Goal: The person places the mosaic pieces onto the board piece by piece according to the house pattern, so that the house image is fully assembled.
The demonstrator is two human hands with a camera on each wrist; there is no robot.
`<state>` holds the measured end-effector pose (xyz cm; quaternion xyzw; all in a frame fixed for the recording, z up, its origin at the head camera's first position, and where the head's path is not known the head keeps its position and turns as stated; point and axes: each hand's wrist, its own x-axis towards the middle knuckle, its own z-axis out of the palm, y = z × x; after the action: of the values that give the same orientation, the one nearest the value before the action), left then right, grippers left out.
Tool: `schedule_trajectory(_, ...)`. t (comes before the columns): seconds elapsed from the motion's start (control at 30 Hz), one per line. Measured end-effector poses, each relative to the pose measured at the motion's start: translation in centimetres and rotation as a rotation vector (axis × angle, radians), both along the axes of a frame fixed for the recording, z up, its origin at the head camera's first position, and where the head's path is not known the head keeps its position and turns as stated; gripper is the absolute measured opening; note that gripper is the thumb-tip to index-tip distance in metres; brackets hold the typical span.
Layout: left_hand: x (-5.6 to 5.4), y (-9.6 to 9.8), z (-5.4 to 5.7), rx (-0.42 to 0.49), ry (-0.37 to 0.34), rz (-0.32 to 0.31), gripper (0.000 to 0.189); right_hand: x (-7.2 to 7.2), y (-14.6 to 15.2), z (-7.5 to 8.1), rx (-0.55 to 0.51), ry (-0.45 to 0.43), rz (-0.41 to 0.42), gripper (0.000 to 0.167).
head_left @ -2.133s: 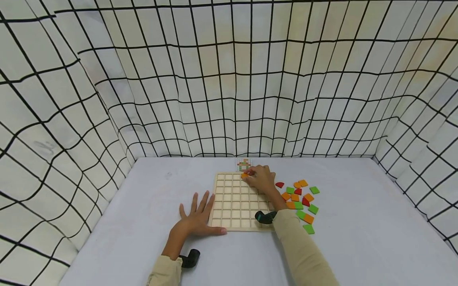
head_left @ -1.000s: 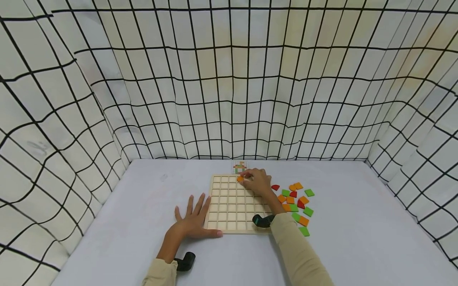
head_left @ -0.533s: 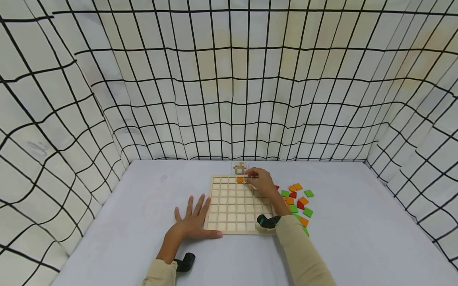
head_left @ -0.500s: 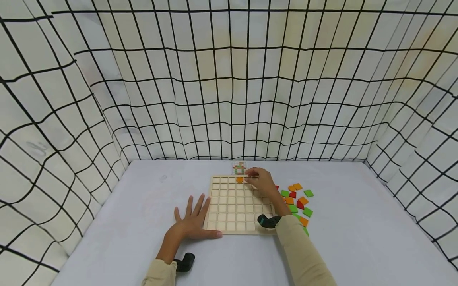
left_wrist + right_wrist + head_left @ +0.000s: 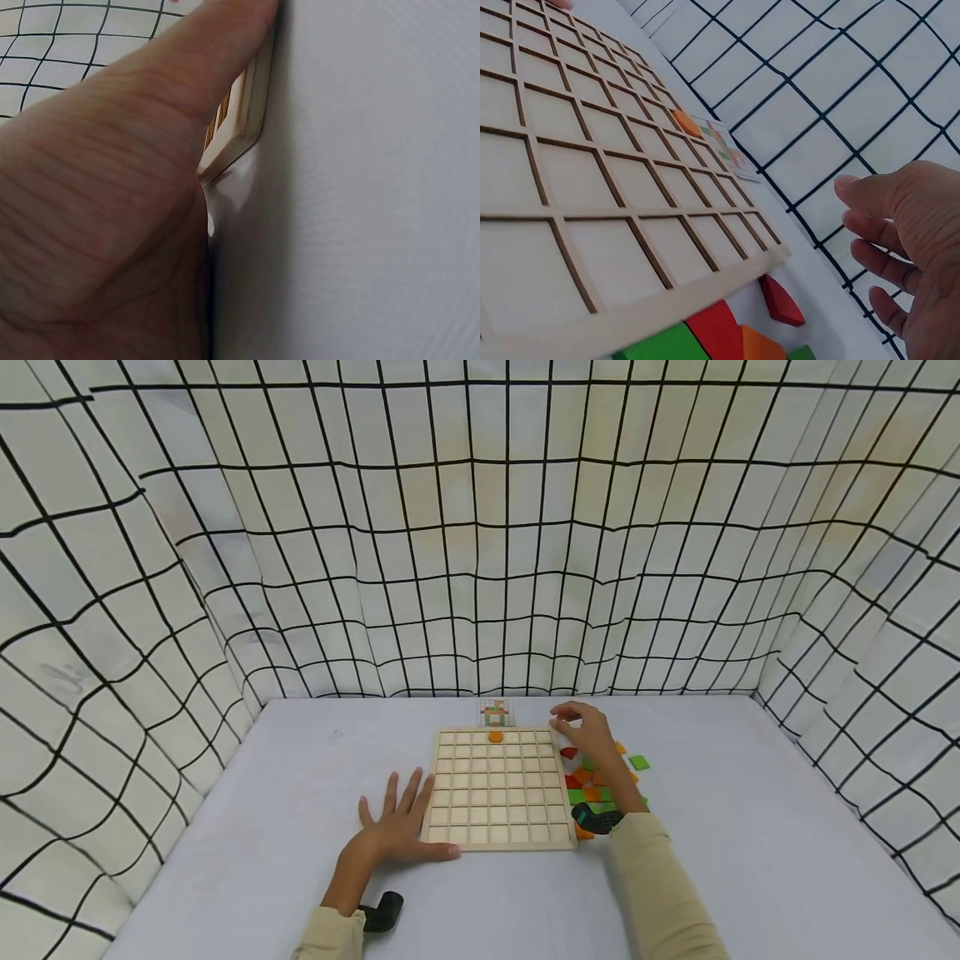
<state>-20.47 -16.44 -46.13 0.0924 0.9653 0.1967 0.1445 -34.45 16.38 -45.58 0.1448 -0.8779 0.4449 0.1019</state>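
A light wooden grid board [image 5: 498, 792] lies on the white table, with one round orange piece [image 5: 496, 737] in a cell of its far row. My left hand [image 5: 397, 835] rests spread at the board's near left corner, its thumb along the front edge, as the left wrist view also shows. Beyond the board's far right corner, my right hand [image 5: 588, 729] hovers with loosely bent fingers and nothing between them. Below it lie several flat red, green and orange pieces, among them a red quarter-round piece [image 5: 781, 301] beside the board; my right forearm hides part of this pile.
Behind the board's far edge lies a small printed card [image 5: 496, 712] with a coloured grid pattern. A green piece [image 5: 639, 762] sits at the pile's right side. White walls with a black net [image 5: 480, 552] stand around the table [image 5: 750, 827].
My right hand has let go of the round orange piece, leaving it in the far row, and moved right off the board toward the pile. The left hand stays at the board's corner.
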Motion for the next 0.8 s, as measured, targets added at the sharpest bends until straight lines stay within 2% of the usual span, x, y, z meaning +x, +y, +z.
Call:
schedule_trajectory(0.23,-0.2,0.1,-0.1,-0.007,0.008,0.000,0.122,0.1,3.1,0.1,0.036,-0.053,-0.086,0.023)
schedule_trajectory(0.37,-0.1,0.2,0.0,-0.008,0.008,0.005,0.122,0.2,4.5,-0.2,0.073,-0.119,-0.131,0.024)
schedule_trajectory(0.47,0.0,0.2,0.1,-0.005,0.010,0.006,0.121,0.3,5.4,-0.6,0.079,-0.206,-0.149,0.025)
schedule_trajectory(0.63,0.0,0.2,0.0,0.003,0.011,0.005,0.121,0.4,7.1,-1.3,0.140,-0.310,-0.103,0.024)
schedule_trajectory(0.8,-0.2,0.1,-0.2,0.002,0.007,0.000,0.122,0.4,8.7,-2.0,0.237,-0.297,-0.012,0.021)
